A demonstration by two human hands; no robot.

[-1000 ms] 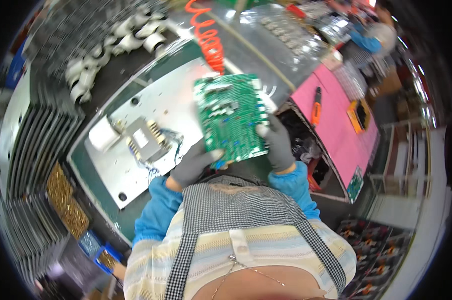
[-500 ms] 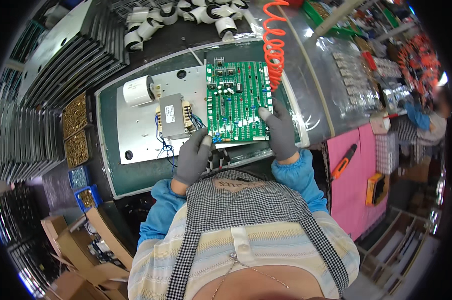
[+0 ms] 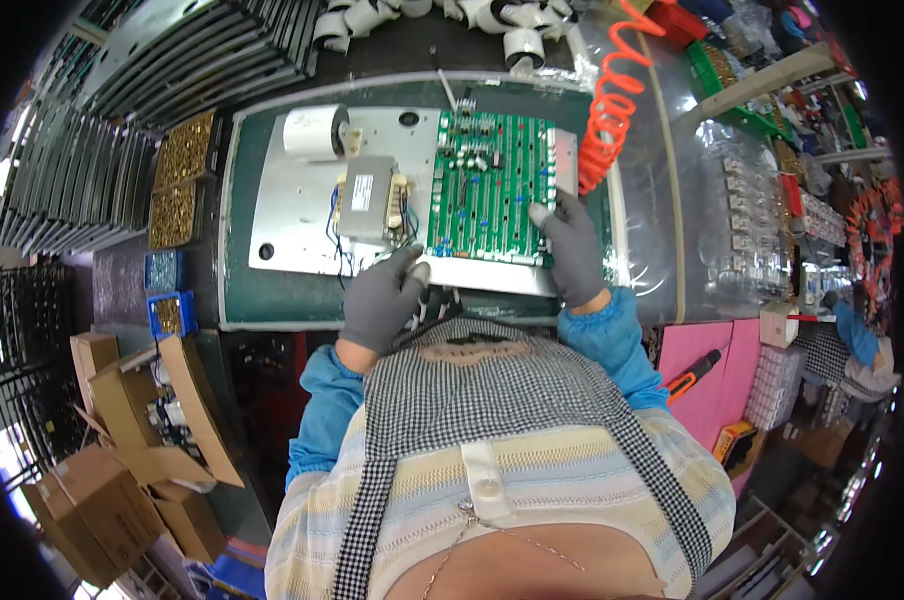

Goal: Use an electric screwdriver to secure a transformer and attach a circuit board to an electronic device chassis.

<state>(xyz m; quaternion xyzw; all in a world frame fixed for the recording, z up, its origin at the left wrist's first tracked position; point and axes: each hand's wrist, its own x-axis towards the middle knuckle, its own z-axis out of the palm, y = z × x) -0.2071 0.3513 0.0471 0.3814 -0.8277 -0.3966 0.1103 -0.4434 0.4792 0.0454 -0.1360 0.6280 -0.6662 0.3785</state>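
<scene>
A green circuit board (image 3: 492, 185), dense with small parts, lies over the right part of a silver metal plate (image 3: 297, 215). At its right edge, my gloved right hand (image 3: 575, 252) grips with the thumb on top. My gloved left hand (image 3: 382, 300) closes on its near left corner, thumb and forefinger together beside some dark blue wires (image 3: 337, 235). Left of the board, a grey transformer (image 3: 370, 200) is seated on the plate. A white cylindrical capacitor (image 3: 315, 133) lies behind the transformer. The undersides of the board and the fingertips beneath it are hidden.
An orange coiled hose (image 3: 609, 115) hangs at the board's right. Trays of brass-coloured hardware (image 3: 174, 215) and small blue bins (image 3: 172, 313) stand left of the green mat (image 3: 237, 290). Stacked metal plates (image 3: 82, 180) fill the far left. A box cutter (image 3: 694, 374) lies on pink sheeting.
The board has shifted away from me over the plate, whose near and right edges now show more. Both hands stay at the board. The whole view has turned slightly.
</scene>
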